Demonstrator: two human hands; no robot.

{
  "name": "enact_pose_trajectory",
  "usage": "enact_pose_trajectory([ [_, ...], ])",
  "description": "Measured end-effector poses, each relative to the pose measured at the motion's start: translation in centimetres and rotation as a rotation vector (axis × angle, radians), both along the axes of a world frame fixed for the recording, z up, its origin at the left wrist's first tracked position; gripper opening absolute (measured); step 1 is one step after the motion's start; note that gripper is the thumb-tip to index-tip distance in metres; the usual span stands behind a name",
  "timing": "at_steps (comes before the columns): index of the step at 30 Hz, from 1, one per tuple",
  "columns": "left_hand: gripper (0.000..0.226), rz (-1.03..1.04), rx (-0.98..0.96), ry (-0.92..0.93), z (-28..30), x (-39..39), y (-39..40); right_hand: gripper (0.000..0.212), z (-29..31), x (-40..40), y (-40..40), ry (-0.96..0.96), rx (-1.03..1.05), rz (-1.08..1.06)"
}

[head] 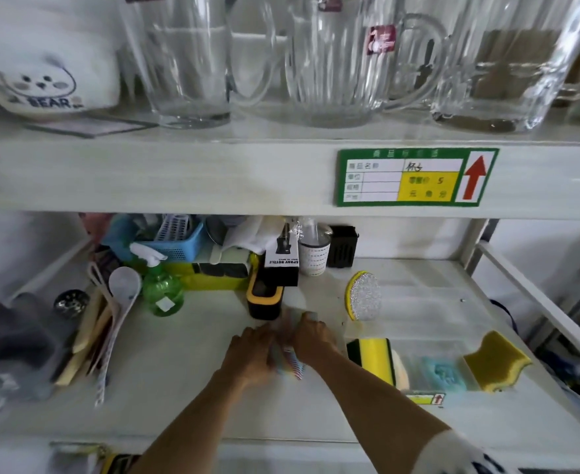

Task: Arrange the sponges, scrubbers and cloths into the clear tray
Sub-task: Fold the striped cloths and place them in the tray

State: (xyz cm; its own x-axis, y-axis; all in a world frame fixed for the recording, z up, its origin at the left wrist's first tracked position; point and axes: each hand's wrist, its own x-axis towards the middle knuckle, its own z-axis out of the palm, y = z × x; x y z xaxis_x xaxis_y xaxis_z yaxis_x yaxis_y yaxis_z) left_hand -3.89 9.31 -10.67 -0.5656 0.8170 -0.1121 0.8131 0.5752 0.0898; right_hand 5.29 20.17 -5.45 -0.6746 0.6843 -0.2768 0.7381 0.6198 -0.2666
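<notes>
Both my hands are on the shelf [179,388], my left hand [252,354] and right hand [312,338] bunched together and gripping a striped cloth [293,366], though it's too blurry to see the fingers clearly. Just to the right, the clear tray [418,336] has a yellow and green sponge [372,359] and a blue sponge [444,372] in it. The round sparkly scrubber [363,295] stands at its far end, and another yellow sponge [495,360] sits at its right end.
</notes>
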Motion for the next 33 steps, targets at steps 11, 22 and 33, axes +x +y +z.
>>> enact_pose_trajectory([
  [11, 0.089, 0.082, 0.039, 0.046, 0.5, -0.1, -2.5, 0.052, 0.1, 0.0, -0.3, 0.161, -0.009, -0.106],
  [22, 0.031, 0.427, 0.813, -0.439, 3.0, 0.7, -3.0, 0.031, 5.4, 1.5, 0.1, 0.81, 0.018, -0.036],
  [33, 0.029, 0.219, 1.153, -0.224, 14.6, 4.9, 10.6, 0.026, 7.6, 11.7, 10.3, 0.896, 0.547, -0.019],
])
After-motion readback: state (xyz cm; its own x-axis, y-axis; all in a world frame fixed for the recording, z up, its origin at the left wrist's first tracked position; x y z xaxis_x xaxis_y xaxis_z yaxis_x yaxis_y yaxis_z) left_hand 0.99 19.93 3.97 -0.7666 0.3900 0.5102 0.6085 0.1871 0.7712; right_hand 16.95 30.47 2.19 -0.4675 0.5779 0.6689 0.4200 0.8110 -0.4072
